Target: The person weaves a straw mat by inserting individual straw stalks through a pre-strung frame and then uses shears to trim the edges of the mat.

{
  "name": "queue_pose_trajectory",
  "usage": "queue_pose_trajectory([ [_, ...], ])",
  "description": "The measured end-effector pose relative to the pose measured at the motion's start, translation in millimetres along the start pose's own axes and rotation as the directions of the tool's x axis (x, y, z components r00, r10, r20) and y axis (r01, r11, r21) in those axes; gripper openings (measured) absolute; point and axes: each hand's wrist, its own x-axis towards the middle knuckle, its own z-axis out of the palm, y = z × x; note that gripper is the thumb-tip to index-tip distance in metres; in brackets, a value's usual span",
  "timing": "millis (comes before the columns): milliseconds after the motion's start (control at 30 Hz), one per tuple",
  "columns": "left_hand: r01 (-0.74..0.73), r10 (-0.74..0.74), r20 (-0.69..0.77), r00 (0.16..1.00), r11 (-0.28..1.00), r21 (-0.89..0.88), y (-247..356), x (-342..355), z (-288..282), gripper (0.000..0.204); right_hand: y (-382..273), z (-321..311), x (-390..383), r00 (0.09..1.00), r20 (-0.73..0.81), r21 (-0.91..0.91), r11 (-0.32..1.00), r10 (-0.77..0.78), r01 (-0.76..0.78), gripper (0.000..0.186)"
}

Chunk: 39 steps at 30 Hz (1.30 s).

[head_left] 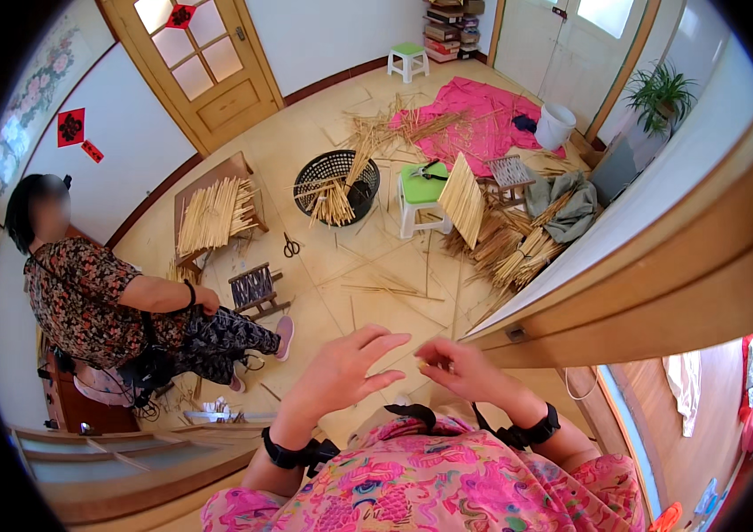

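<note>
My left hand (350, 371) is raised in front of my body, open, fingers apart and nothing in it. Close to its right, my right hand (465, 368) has its fingers curled together; a tiny yellowish spot shows at the fingertips, too small to name. Neither hand touches the other. Beyond them, loose straw stalks (394, 291) lie scattered on the tiled floor. A small folding stool (255, 289) with a woven seat and a pair of black scissors (291, 246) are further off to the left.
At left stands another person (93, 293). Stalks lie on a low table (217, 213) and in a black basket (314, 168). A green-topped stool (421, 188) holds pliers (429, 170). Bundled stalks (522, 257) and a pink cloth (474, 115) lie beyond. An open wooden door (624, 293) is right.
</note>
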Motion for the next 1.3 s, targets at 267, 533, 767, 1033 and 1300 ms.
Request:
queue_pose_trajectory([
  [267,-0.067,0.046,-0.074,0.996,0.949,-0.308,-65.2,1.0,-31.9,0.028,-29.3,48.0,79.3,0.999,-0.041,0.775,0.632,0.03,0.013,0.021],
  [533,-0.054,0.012,-0.124,0.992,0.94,-0.336,-142.0,68.0,-78.2,0.028,-29.5,25.2,187.6,0.988,-0.146,0.801,0.591,0.041,0.094,0.019],
  [767,0.082,-0.165,-0.263,0.951,0.95,-0.301,-225.6,105.2,-112.5,0.023,-20.9,10.7,293.2,0.986,-0.159,0.695,0.715,0.055,0.072,0.026],
  [1033,0.187,-0.282,-0.177,0.943,0.888,-0.419,-327.7,172.7,-141.9,0.024,-11.8,-11.4,409.1,0.999,-0.008,0.795,0.606,-0.053,0.039,0.041],
  [1300,0.397,-0.368,0.221,0.903,0.525,-0.753,-421.8,232.6,-139.4,0.029,10.7,-45.6,488.1,0.987,0.155,0.838,0.534,-0.04,-0.11,0.064],
])
